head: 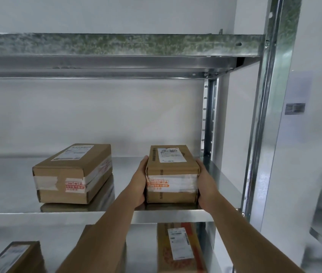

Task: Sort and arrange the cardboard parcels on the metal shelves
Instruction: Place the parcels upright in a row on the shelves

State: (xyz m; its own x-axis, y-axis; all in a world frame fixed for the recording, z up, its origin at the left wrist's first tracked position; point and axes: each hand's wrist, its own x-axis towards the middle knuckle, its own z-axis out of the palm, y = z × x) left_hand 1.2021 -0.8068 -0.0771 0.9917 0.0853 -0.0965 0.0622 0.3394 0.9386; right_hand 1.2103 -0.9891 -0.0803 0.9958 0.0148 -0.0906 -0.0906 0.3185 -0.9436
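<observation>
A small cardboard parcel point(173, 174) with a white label on top and white tape around its front sits on the middle metal shelf point(8, 194), near its right end. My left hand point(139, 184) presses flat against its left side and my right hand point(205, 186) against its right side, so both grip it. A larger taped parcel point(71, 174) rests on the same shelf to the left, set at a slight angle and apart from the small one.
On the shelf below lie a labelled parcel with orange print point(179, 249), another parcel point(16, 257) at bottom left and one partly hidden behind my left forearm. An upper shelf beam point(116, 46) spans the top. Steel uprights point(262, 134) stand at the right.
</observation>
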